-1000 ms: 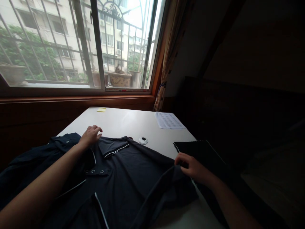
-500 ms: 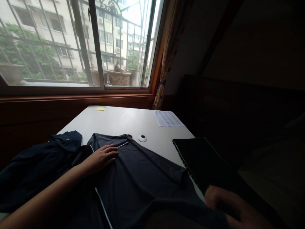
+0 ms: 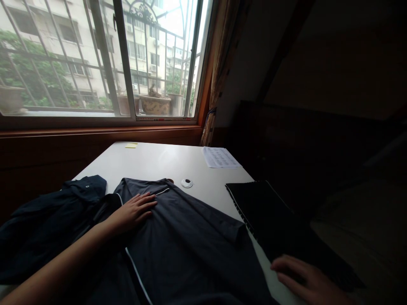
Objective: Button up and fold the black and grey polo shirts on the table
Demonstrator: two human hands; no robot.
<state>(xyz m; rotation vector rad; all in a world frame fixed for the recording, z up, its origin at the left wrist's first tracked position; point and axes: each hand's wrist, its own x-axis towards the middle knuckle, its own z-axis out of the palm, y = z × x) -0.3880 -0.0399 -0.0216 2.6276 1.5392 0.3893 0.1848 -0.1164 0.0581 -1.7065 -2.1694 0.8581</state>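
Note:
A dark grey shirt (image 3: 190, 224) with thin white piping is spread over the white table. My left hand (image 3: 136, 209) rests flat on its upper left part, fingers stretched out beside a short white trim. At the lower right, my right hand (image 3: 305, 277) hovers past the shirt's right edge, near the black cloth. Its thumb and forefinger are apart with nothing visible between them; the other fingers are in shadow. The shirt's near end runs out of view at the bottom.
A dark navy garment (image 3: 57, 205) with a button lies bunched on the left. To the right is a flat black cloth (image 3: 263, 207) with a stitched edge. Printed sheets (image 3: 221, 157), a yellow sticky note (image 3: 131, 145) and a round cable-hole cover (image 3: 187, 183) are on the table (image 3: 152, 159).
My right hand has come away from the shirt's lower right part, which now lies flatter. My left hand stays put on the shirt. The view has shifted slightly.

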